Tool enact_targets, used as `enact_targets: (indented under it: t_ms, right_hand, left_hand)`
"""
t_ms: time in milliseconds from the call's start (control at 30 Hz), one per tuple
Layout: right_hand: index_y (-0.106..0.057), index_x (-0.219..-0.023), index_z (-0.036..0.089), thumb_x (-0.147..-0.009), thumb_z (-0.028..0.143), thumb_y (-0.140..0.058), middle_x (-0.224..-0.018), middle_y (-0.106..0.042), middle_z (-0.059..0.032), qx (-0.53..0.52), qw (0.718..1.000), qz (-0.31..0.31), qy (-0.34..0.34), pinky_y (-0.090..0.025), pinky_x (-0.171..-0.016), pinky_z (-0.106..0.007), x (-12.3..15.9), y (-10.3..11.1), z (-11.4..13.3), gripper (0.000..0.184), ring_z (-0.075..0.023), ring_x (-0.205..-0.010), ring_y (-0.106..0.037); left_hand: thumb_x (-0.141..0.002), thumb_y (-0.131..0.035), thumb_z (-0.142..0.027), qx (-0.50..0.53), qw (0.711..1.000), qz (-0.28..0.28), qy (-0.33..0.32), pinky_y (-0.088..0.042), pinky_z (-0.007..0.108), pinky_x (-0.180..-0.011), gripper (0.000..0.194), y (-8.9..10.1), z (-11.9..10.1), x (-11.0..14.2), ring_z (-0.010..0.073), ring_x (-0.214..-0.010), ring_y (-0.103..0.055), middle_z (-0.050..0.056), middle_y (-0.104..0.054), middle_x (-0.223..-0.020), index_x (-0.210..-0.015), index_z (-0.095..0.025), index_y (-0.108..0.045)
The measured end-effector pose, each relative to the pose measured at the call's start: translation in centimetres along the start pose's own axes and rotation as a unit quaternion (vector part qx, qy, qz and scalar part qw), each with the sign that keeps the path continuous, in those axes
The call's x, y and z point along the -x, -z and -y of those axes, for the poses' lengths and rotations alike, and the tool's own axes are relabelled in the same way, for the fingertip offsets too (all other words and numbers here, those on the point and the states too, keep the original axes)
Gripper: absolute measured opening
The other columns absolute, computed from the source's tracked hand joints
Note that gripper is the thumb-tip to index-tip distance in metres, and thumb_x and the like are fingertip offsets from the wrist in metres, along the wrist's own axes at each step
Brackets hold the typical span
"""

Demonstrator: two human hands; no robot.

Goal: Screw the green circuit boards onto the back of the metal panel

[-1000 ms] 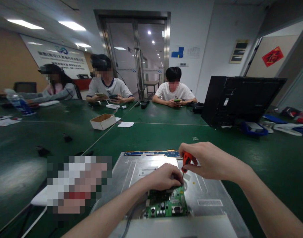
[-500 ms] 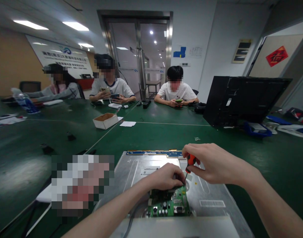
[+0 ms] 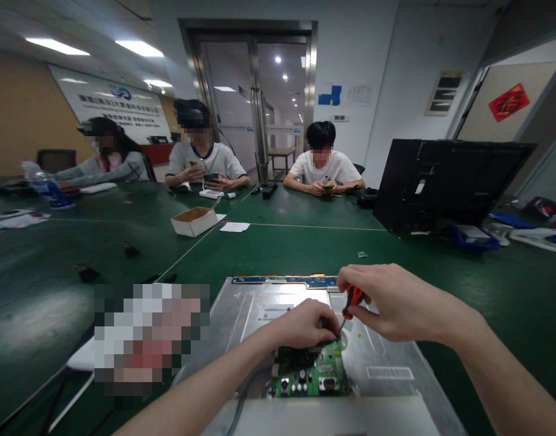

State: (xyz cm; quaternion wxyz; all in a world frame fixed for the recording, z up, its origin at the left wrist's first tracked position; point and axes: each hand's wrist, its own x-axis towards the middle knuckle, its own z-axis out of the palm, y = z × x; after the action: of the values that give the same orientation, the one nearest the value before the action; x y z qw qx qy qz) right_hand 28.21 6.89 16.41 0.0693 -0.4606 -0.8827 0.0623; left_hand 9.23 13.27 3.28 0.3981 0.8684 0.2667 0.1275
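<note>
A metal display panel lies in front of me with a green circuit board on it. My right hand grips a red and black screwdriver by its handle. The shaft slants down to the board's upper right corner. My left hand is closed at that same corner, fingertips beside the screwdriver tip; whatever they pinch is hidden. A narrow blue circuit strip runs along the panel's far edge.
A cardboard box and white paper lie farther back on the green table. At the right stands a black monitor. Three people sit across the table. On the left are a plastic bottle and a blurred-out item.
The screwdriver handle has tilted slightly to the right, and my right hand has shifted a little with it. My left hand stays in place.
</note>
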Motion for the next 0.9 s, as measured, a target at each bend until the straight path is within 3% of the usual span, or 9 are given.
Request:
enact_targets:
  t_ms: [333, 500, 733, 900]
  right_hand:
    - [-0.060, -0.095, 0.024, -0.089, 0.027, -0.062, -0.088, -0.072, -0.0017, 0.044, 0.999, 0.003, -0.026, -0.033, -0.059, -0.029, -0.06, -0.15, 0.28, 0.008, -0.0212, -0.076, -0.066]
    - [-0.057, -0.099, 0.024, -0.085, 0.018, -0.060, -0.095, -0.070, -0.0001, 0.001, 1.000, 0.006, 0.005, -0.035, -0.061, -0.029, 0.31, -0.01, 0.41, 0.015, -0.0182, -0.077, -0.064]
    - [-0.058, -0.094, 0.023, -0.089, 0.028, -0.061, -0.083, -0.072, -0.0021, 0.082, 0.996, -0.003, -0.036, -0.028, -0.054, -0.029, -0.56, -0.46, 0.44, 0.007, -0.0228, -0.072, -0.067]
    - [-0.058, -0.098, 0.024, -0.085, 0.022, -0.062, -0.094, -0.072, -0.0013, 0.025, 1.000, -0.008, -0.001, -0.033, -0.060, -0.029, -0.09, -0.21, 0.57, 0.014, -0.0212, -0.079, -0.066]
  left_hand:
    - [-0.076, -0.066, -0.007, 0.006, 1.000, -0.006, -0.003, -0.047, 0.024, -0.072, 0.019, -0.03, -0.07, 0.05, 0.0166, -0.075, -0.064, 0.000, -0.073, -0.082, -0.087, -0.018, -0.077]
    - [-0.077, -0.066, -0.009, 0.007, 1.000, -0.004, -0.005, -0.047, 0.024, -0.070, 0.018, 0.03, -0.03, 0.09, 0.0161, -0.074, -0.064, 0.000, -0.073, -0.081, -0.088, -0.019, -0.077]
    - [-0.076, -0.065, -0.009, 0.007, 1.000, -0.001, -0.007, -0.048, 0.024, -0.071, 0.019, -0.09, 0.13, -0.01, 0.0169, -0.075, -0.064, 0.002, -0.074, -0.083, -0.088, -0.017, -0.077]
    - [-0.077, -0.065, -0.010, 0.005, 1.000, -0.001, -0.008, -0.048, 0.024, -0.071, 0.020, -0.10, 0.14, 0.02, 0.0167, -0.075, -0.064, 0.001, -0.073, -0.082, -0.091, -0.018, -0.077]
